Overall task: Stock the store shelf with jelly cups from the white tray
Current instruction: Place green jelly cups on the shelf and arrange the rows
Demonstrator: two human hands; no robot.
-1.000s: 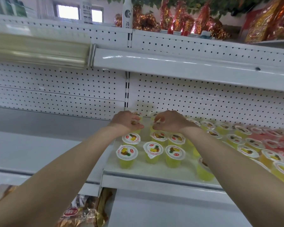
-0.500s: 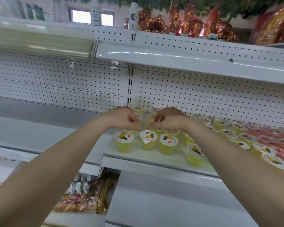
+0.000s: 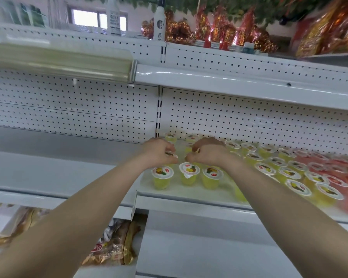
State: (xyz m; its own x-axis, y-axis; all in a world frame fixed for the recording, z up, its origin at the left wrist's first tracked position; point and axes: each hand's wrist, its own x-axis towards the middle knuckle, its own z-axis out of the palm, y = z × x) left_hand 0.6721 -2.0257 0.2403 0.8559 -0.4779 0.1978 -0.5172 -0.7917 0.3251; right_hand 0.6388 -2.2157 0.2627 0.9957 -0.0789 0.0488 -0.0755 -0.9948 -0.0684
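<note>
left hand (image 3: 159, 152): pinching jelly cup (image 3: 170, 154), upright, lid up
right hand (image 3: 209, 153): curled; I can't tell what it holds
target: I judge shelf (image 3: 189, 196) slot just below cup, 12 o'clock of front row (image 3: 189, 170); left hand nearer

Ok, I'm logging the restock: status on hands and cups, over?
Left hand grips a yellow jelly cup above the shelf. Right hand pinches a second cup, mostly hidden. Front row of cups stands close below both hands.

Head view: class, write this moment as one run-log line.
phase: placing | left hand: grips jelly cup | right hand: curled, hold unclear | shelf: front-row cups standing upright
</note>
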